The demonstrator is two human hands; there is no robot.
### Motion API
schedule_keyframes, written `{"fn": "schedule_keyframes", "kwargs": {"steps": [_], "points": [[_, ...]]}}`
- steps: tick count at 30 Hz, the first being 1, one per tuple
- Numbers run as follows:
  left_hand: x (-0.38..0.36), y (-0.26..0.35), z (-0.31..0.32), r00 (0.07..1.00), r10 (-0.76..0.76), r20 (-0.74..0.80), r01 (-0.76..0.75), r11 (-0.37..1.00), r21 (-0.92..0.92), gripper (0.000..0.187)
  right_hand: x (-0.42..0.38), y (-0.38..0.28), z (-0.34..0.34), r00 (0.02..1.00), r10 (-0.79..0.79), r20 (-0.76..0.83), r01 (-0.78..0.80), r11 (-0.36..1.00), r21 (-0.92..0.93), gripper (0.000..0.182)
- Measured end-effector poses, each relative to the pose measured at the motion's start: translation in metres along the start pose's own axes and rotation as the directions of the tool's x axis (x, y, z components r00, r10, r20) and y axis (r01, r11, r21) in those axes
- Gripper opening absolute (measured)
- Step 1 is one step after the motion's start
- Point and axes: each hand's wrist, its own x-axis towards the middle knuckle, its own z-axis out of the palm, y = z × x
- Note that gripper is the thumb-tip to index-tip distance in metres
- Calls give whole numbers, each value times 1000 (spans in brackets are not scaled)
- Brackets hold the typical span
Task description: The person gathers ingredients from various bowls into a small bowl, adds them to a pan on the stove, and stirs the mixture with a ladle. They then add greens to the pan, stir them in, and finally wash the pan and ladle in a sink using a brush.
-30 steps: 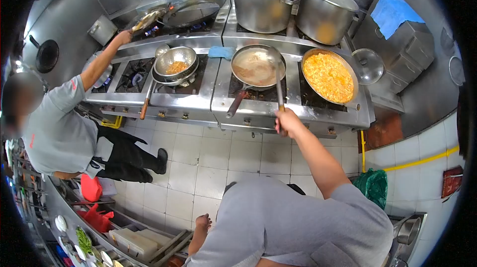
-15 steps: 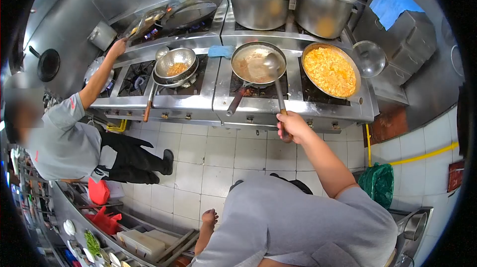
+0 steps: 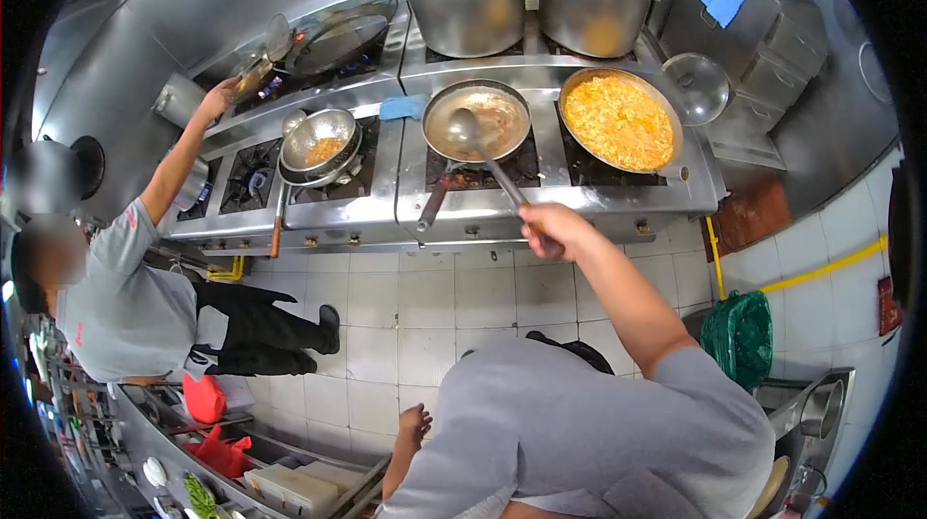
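Observation:
My right hand [image 3: 560,231] is wrapped round the handle of a long metal ladle [image 3: 463,121]. The ladle's bowl rests in the left part of a frying pan [image 3: 527,129] on a front burner. A brownish, wet-looking layer [image 3: 494,113] covers the pan's bottom. The pan's dark handle [image 3: 435,202] points toward me, and no hand is on it. Low at my side hangs my left hand [image 3: 415,420], its fingers curled with nothing visible in them, away from the stove.
Right of the frying pan sits a wide pan [image 3: 678,144] of yellow-orange chopped food. Two large pots [image 3: 463,12] stand behind. On the left are a strainer bowl [image 3: 333,123] over a pan and a blue cloth [image 3: 401,108]. A co-worker [image 3: 135,297] reaches toward the back-left burners.
The ladle's bowl has swept from the pan's right side to its left, with my right hand still on the handle. The view has shifted slightly. The co-worker's pan at the back left has moved.

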Motion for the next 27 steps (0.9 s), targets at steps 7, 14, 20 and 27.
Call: {"fn": "schedule_keyframes", "kwargs": {"steps": [7, 14, 20, 27], "points": [[-17, 186, 27, 948, 294, -121, -313, 927, -204, 35, 24, 22, 4, 899, -355, -256, 208, 861, -464, 18], [-113, 429, 64, 86, 926, -367, -812, 278, 512, 51, 23, -1, -13, 991, -130, 30, 134, 973, -190, 16], [-17, 506, 99, 659, 733, -170, -711, 680, 176, 63, 12, 33, -9, 905, -386, -180, 179, 728, -662, 24], [-125, 467, 213, 812, 421, 404, -259, 881, -396, 31, -64, 13, -24, 938, -331, -104, 153, 663, -733, 44]]}}
